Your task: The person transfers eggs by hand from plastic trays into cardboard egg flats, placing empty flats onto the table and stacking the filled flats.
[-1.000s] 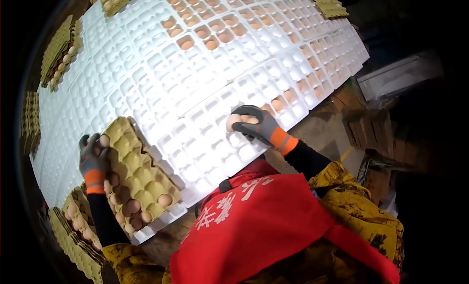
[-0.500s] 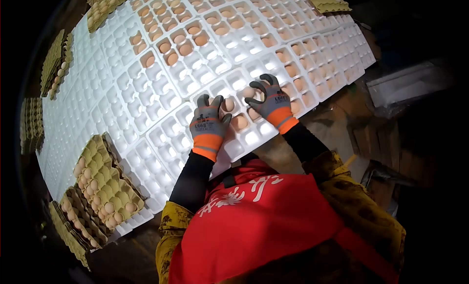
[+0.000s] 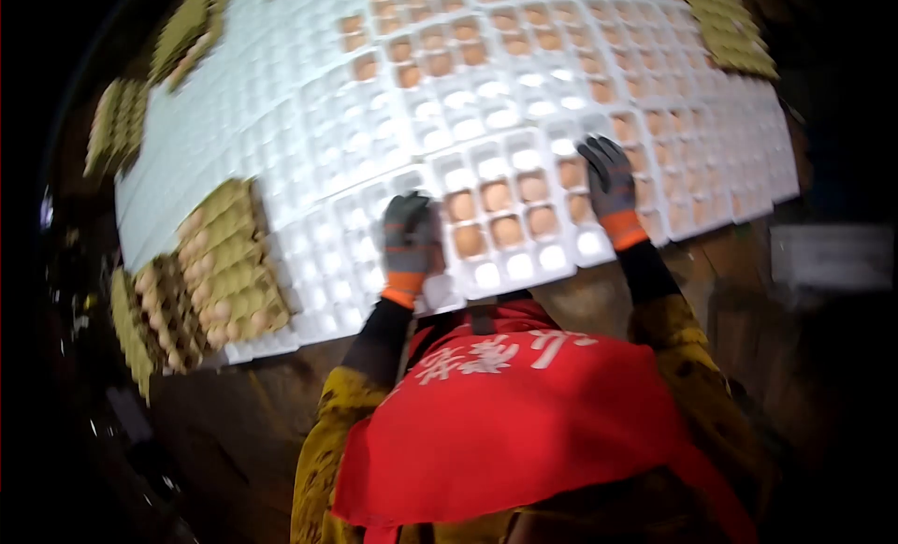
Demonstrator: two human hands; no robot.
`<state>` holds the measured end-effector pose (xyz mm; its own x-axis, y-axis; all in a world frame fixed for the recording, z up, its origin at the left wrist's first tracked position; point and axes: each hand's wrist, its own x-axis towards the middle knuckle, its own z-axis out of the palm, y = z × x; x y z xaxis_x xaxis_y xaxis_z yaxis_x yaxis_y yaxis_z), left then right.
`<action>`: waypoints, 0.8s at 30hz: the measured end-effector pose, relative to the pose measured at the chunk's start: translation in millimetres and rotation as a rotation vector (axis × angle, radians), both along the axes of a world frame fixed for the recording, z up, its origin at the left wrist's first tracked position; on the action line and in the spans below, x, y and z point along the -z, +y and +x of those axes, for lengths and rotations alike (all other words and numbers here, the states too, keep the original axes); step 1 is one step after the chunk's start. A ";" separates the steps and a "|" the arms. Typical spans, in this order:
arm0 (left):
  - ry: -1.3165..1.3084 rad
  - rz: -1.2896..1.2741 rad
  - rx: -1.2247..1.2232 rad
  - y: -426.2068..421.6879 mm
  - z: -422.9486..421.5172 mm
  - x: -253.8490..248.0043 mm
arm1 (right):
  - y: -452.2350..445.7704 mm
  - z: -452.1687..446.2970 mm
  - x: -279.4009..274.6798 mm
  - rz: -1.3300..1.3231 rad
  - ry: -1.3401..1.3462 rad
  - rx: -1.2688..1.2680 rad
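My left hand (image 3: 409,243), in a grey and orange glove, is over the white tray cells beside the left edge of an egg group. Its fingers bend downward and are blurred; whether anything is under them is hidden. My right hand (image 3: 613,187), gloved alike, lies over the tray to the right with its fingers stretched forward and slightly apart. No egg shows in it. Between the hands, a white plastic tray (image 3: 482,273) holds two short rows of brown eggs (image 3: 506,230). Another egg (image 3: 572,174) sits in a cell just left of my right fingers.
Joined white trays cover the table, with many more eggs (image 3: 440,65) at the back and right. Stacked pulp egg trays (image 3: 245,263) stand at the front left, some holding eggs. More pulp trays (image 3: 730,29) lie at the far right corner. A pale box (image 3: 831,254) is at right.
My hands have moved apart, the right one outward to the right. The egg by my right fingers now rests in the tray, where two full short rows show. The whole view has turned.
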<state>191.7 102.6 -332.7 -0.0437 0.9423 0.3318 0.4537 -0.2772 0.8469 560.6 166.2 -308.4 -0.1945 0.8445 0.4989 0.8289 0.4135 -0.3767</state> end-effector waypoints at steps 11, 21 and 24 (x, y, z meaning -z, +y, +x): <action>0.215 0.060 -0.473 -77.4 -150.5 -121.1 | 5.4 -193.6 -103.5 -0.304 0.505 -0.244; 0.816 -0.248 -0.200 -162.9 -381.8 -154.8 | -82.8 -575.6 -114.8 -0.430 0.182 -0.906; 0.774 -0.345 -0.159 -157.4 -397.0 -149.0 | -74.3 -630.0 -111.5 -0.515 -0.055 -0.823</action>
